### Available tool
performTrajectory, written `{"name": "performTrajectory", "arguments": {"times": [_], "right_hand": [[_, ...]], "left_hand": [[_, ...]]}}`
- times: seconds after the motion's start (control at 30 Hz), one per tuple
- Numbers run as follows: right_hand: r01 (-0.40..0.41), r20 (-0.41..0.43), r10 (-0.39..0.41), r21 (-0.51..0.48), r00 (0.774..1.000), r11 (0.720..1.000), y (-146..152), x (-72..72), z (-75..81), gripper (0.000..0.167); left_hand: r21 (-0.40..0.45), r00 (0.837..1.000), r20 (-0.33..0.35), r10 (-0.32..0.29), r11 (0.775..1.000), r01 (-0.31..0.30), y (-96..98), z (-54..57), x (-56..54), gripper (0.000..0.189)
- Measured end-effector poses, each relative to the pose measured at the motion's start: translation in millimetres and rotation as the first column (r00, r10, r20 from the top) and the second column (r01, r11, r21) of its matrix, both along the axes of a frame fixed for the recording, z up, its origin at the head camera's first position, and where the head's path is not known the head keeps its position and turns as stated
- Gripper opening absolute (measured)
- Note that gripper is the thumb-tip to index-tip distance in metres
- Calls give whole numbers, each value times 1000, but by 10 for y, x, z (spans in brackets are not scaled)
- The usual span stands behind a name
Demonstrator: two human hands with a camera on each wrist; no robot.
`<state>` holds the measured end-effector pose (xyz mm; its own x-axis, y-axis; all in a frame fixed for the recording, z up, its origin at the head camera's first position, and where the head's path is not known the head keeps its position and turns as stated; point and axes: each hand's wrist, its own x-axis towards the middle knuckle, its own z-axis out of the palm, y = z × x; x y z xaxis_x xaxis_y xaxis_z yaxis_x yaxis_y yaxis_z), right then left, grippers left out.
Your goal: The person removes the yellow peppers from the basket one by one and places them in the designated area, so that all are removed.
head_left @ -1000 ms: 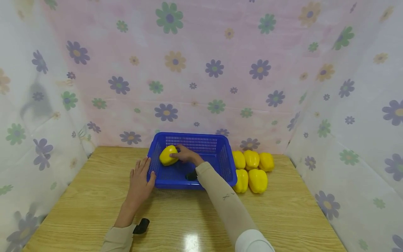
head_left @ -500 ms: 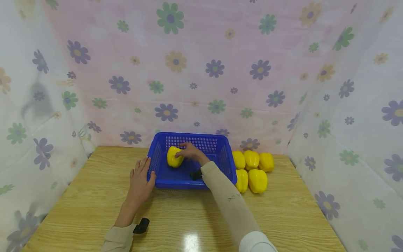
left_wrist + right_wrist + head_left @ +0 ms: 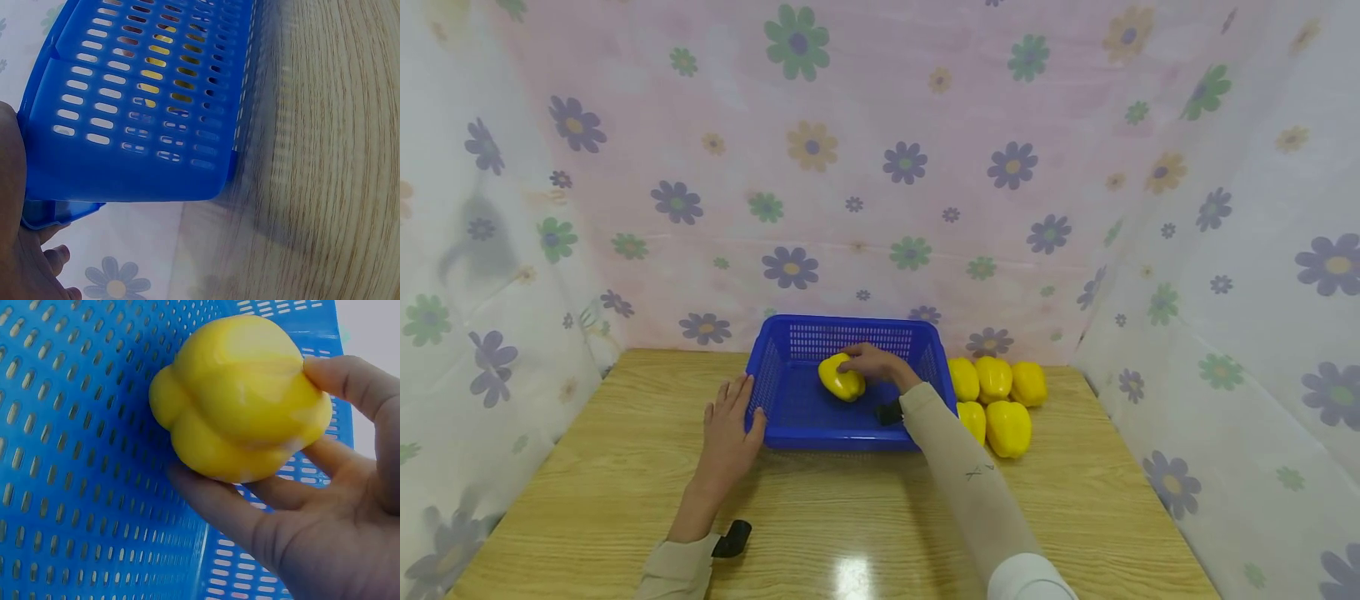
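Observation:
Inside a blue slotted plastic basket [image 3: 857,437], my right hand [image 3: 880,365] grips a yellow bell pepper [image 3: 841,378]. The right wrist view shows the thumb on one side of the bell pepper [image 3: 240,400] and the fingers around the other, above the slotted basket floor [image 3: 81,506]. My left hand [image 3: 730,429] rests against the basket's left rim, its fingers fairly straight. In the left wrist view that hand [image 3: 25,250] lies at the rim of the basket [image 3: 125,169], partly cut off by the frame edge. Yellow shows through the slots there.
Several more yellow bell peppers [image 3: 1009,429] stand in two rows just right of the basket, some partly hidden by it. Everything stands on a wood-grain table [image 3: 820,517]. A flowered curtain [image 3: 850,225] hangs behind and at both sides.
My right hand has moved the bell pepper from the basket's left end rightward toward its middle, turning it along the way. The left hand has stayed at the rim.

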<state>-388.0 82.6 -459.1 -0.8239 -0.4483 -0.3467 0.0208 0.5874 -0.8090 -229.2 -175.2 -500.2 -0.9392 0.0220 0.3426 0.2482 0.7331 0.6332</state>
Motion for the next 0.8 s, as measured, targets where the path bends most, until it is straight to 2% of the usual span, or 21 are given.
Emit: {"name": "performTrajectory", "arguments": {"times": [0.1, 0.23, 0.33, 0.6, 0.8], "right_hand": [[-20, 53, 19, 9, 998, 1000, -7, 12, 12, 60], [-21, 137, 26, -38, 990, 999, -22, 46, 51, 59], [-20, 169, 29, -52, 985, 998, -29, 72, 90, 58], [-25, 144, 28, -24, 989, 999, -32, 96, 121, 59], [-2, 95, 1, 7, 995, 1000, -9, 119, 120, 61]], "left_hand": [[0, 1000, 1, 0, 1000, 0, -1, 2, 2, 60], [1, 1000, 0, -1, 1000, 1, -2, 4, 6, 60], [7, 1000, -1, -1, 1000, 1, -3, -1, 6, 60], [9, 1000, -11, -2, 1000, 2, -2, -5, 13, 59], [6, 1000, 1, 1, 1000, -1, -1, -4, -1, 60]]}}
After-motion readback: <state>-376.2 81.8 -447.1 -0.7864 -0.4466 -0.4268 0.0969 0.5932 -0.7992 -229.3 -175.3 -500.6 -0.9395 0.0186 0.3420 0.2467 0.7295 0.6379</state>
